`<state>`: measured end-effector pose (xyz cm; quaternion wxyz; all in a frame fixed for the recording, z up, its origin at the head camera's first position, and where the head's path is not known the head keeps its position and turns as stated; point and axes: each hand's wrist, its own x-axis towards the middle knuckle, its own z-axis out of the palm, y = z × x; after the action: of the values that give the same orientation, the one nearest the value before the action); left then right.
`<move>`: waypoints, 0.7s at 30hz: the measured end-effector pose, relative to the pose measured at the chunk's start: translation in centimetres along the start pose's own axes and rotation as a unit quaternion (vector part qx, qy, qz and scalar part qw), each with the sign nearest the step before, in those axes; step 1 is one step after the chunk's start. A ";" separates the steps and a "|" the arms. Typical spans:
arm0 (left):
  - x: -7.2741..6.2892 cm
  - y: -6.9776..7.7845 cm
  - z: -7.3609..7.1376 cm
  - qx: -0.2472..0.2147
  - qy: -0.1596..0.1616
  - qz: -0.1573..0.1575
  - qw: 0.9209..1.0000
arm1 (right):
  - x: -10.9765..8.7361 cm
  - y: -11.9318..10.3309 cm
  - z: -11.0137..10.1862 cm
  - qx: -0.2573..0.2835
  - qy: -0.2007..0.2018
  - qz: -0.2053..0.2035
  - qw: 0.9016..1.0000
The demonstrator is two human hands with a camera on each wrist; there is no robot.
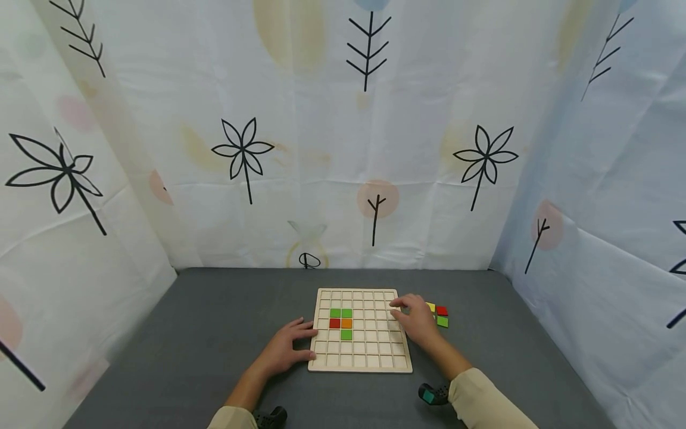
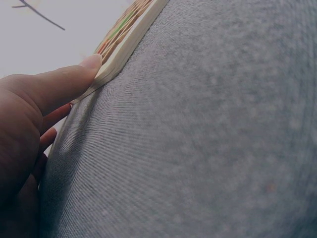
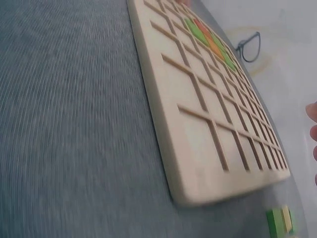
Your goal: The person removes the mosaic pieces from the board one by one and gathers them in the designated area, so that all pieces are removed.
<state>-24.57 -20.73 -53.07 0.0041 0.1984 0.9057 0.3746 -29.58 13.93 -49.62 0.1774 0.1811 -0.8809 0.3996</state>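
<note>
A pale wooden grid board [image 1: 375, 361] lies on the grey table. Toward its left side sit several square tiles: a red tile [image 1: 334, 323], an orange tile [image 1: 346, 323] and green ones such as this green tile [image 1: 346, 335]. My left hand [image 1: 286, 348] rests along the board's left edge, thumb [image 2: 91, 64] touching the near corner. Over the upper right edge hovers my right hand [image 1: 418, 319], thumb and forefinger apart with no tile seen between them. Beside it lie a loose red tile [image 1: 442, 310], a green tile [image 1: 442, 322] and a yellow tile [image 1: 431, 307], partly hidden by the hand.
Patterned white cloth [image 1: 321, 226] hangs behind and on both sides of the grey table [image 1: 230, 310]. A dark strap piece with a teal patch [image 1: 431, 394] sits at the right wrist, and another dark piece [image 1: 272, 417] at the left.
</note>
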 end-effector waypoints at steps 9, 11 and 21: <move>0.0 0.1 0.0 -0.002 0.001 -0.002 1.000 | 0.5 -1.1 2.7 0.008 -0.021 -0.012 1.000; 0.0 0.1 0.0 -0.001 0.001 -0.001 1.000 | 0.7 -1.1 3.3 0.013 -0.029 -0.016 0.999; -0.1 0.2 0.0 -0.002 0.001 0.000 1.000 | 1.9 -1.6 6.1 -0.004 -0.076 -0.024 0.997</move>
<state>-24.46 -20.68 -52.94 0.0035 0.1976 0.9050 0.3766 -31.54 7.88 -51.50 0.1200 0.2313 -0.8888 0.3769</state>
